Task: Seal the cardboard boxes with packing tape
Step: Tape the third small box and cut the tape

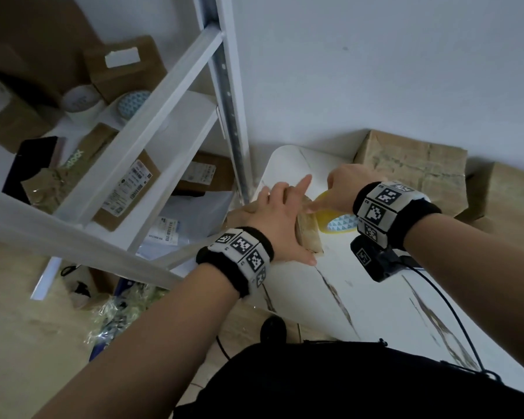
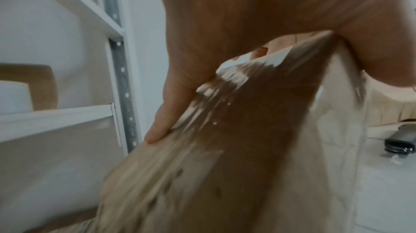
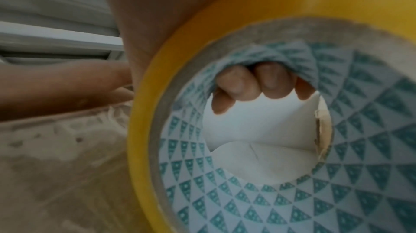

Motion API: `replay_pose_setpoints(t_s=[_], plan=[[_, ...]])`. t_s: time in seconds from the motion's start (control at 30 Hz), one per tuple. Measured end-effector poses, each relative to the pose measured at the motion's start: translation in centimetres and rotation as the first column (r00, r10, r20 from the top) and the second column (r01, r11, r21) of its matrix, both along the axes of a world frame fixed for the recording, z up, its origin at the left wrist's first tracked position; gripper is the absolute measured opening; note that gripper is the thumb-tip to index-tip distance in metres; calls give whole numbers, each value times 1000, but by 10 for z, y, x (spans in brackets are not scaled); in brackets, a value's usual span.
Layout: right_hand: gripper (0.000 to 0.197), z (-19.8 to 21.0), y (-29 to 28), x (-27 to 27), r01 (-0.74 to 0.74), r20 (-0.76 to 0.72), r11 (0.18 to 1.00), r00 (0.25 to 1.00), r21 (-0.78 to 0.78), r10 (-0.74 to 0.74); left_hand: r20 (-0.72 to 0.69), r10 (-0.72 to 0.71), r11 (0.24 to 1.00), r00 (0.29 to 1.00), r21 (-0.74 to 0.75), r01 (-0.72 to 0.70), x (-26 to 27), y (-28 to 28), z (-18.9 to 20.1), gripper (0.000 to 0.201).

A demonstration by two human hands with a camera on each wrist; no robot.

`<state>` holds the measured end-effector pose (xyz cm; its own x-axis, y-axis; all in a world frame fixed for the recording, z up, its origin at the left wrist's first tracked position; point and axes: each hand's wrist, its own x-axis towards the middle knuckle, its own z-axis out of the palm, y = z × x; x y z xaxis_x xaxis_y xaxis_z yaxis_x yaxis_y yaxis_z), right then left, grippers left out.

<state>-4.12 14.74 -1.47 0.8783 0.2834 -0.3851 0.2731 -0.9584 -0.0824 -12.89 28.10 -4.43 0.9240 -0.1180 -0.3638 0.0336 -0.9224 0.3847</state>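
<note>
Brown cardboard box [image 1: 307, 234] on the white worktop [image 1: 372, 297] lies under the flat, straight-fingered left hand [image 1: 280, 219]; right hand [image 1: 341, 189] grips a yellow tape roll [image 3: 258, 112].

Shelving [image 1: 152, 122] crowds the left; boxes [image 1: 412, 164] block behind.

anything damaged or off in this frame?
Two things. The big cardboard box against the wall looks crushed, its tape wrinkled. The tape roll held by the right hand has its patterned core liner torn and folded inward beside the fingers.
</note>
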Motion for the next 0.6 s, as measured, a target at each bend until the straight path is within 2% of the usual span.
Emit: replay_pose_setpoints(t_s=[0.07, 0.2, 0.3, 0.4, 0.47, 0.6], plan=[[62, 2, -4, 0, 21, -4, 1000, 1000, 12, -21, 46, 8, 1000, 999, -18, -7, 2, 2, 1, 131], [60, 15, -21, 8, 131, -13, 977, 991, 166, -131, 164, 98, 990, 982, -117, -79, 2, 7, -2, 124], [50, 27, -39, 14, 196, 4, 920, 978, 340, -210, 194, 145, 979, 970, -169, -112, 1, 5, -7, 123], [49, 30, -50, 14, 221, -24, 854, 971, 471, -238, 180, 187, 959, 966, -247, -140, -1, 2, -8, 124], [51, 29, -49, 13, 217, -20, 857, 972, 467, -235, 175, 197, 950, 965, -278, -144, -2, 5, -9, 124], [54, 33, -41, 14, 175, 33, 918, 979, 357, -200, 186, 185, 956, 965, -263, -133, -9, 19, -12, 119]])
